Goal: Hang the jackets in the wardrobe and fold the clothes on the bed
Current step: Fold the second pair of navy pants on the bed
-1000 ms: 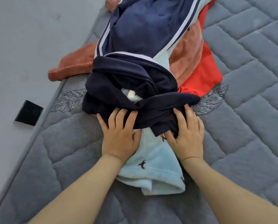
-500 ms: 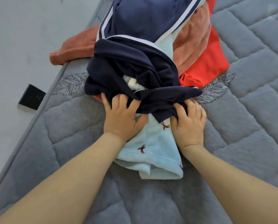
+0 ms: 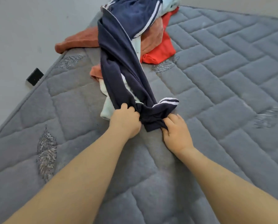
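Note:
A dark navy garment with white stripes stretches from the clothes pile at the top of the view down toward me on the grey quilted mattress. My left hand grips its near end from the left. From the right, my right hand pinches the same bunched end. A pale blue garment lies under the navy one. Behind it lie an orange towel-like cloth, a red garment and a blue striped piece.
The mattress edge runs diagonally along the left, with grey floor beyond it. A small black object lies on the floor by that edge. Bare quilted surface spreads to the right and toward me.
Both hands closed on the navy garment's near edge and pulled it toward me, stretching it out of the pile. The pale blue garment stayed back, now mostly covered.

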Tool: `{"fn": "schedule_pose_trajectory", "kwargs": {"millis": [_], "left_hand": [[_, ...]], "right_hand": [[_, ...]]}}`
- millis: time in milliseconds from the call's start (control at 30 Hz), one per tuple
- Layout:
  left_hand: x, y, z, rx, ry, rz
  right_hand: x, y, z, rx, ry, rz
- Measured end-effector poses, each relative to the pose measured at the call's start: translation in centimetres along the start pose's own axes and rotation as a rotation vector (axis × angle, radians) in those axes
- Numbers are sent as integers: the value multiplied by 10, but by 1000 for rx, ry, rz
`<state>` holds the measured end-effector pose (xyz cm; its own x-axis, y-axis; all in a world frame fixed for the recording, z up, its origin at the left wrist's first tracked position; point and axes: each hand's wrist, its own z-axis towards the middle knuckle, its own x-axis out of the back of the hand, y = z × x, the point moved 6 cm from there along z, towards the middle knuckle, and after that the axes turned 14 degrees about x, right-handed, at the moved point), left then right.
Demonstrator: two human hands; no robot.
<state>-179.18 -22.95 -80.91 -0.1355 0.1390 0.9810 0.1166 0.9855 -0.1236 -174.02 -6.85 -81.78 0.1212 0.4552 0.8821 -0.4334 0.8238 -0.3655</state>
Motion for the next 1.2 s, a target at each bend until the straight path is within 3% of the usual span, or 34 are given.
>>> {"fn": "schedule_pose_trajectory", "kwargs": {"millis": [167,300,367,400,433,500,533,567,667,733,800,900,967,1067,1133,1167,1200], "left_hand": [[-27,91,-141,-83,-289,-40],[-28,151,-247,-205,-697,-87],[-17,166,-295,-201,-1027,-229],[-12,168,-308,-175,-1109,-347],[-3,165,-308,-132,-1056,-474],[17,136,-275,24,-619,-556],[23,115,-254,135,-403,-550],[23,93,-234,274,-302,-567],[-1,51,-185,590,-406,-638],[-17,45,-168,582,-388,-557],[-23,51,-173,462,-290,-479],[-40,62,-214,252,-299,-307],[-47,60,-253,134,-475,-208],[-46,35,-300,-51,-903,32],[-35,-1,-293,30,-1010,8],[-28,-18,-274,170,-942,-136],[-23,-42,-249,365,-827,-355]], "right_hand": [[61,-6,-134,-94,-252,-203],[101,-15,-245,-313,-846,-246],[123,-31,-296,-466,-1209,-157],[133,-41,-315,-538,-1390,-92],[141,-50,-329,-589,-1557,-25],[152,-57,-326,-645,-1727,43],[150,-53,-308,-650,-1638,53],[146,-45,-284,-659,-1426,46],[130,-27,-212,-578,-716,-20],[106,-31,-197,-581,-595,42],[78,-44,-203,-511,-636,21],[53,-68,-235,-446,-809,-49],[56,-83,-265,-472,-1078,-85],[89,-99,-287,-528,-1560,-129],[103,-111,-268,-528,-1773,-62],[104,-115,-248,-544,-1760,-9],[96,-118,-219,-580,-1597,73]]}}
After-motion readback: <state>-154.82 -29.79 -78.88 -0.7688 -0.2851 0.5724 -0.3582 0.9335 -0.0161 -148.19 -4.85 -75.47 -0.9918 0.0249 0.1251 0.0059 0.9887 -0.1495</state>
